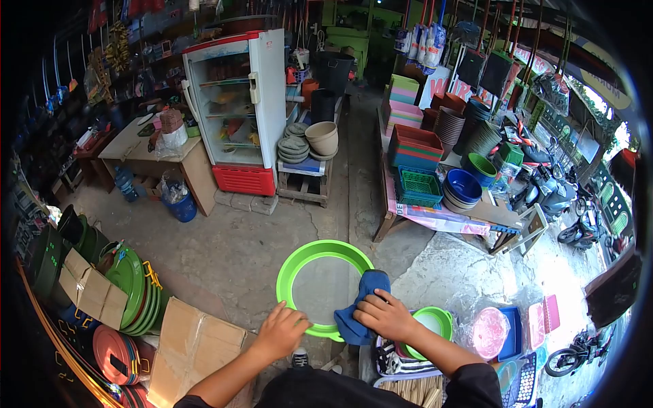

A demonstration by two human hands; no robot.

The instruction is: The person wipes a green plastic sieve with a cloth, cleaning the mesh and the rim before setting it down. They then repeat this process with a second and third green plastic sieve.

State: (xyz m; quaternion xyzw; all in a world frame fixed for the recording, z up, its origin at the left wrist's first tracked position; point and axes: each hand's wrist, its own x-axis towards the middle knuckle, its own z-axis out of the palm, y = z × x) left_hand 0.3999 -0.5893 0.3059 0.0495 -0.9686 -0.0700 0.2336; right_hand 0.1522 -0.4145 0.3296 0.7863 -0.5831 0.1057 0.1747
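Observation:
A round green sieve (326, 246) with a fine mesh middle is held out in front of my body. My left hand (282, 330) grips its near-left rim, fingers curled over the edge. On the right side, my right hand (384, 314) presses a bunched blue cloth (355, 328) against the rim, and the cloth covers part of that edge. My right fingertips rest on the cloth, and the rim beneath them is hidden.
Flattened cardboard (194, 347) and stacked green lids (129, 282) stand at the left. Baskets with another green sieve (445, 319) lie at the right. Farther off are a glass-door fridge (269, 102) and a table of basins (466, 185).

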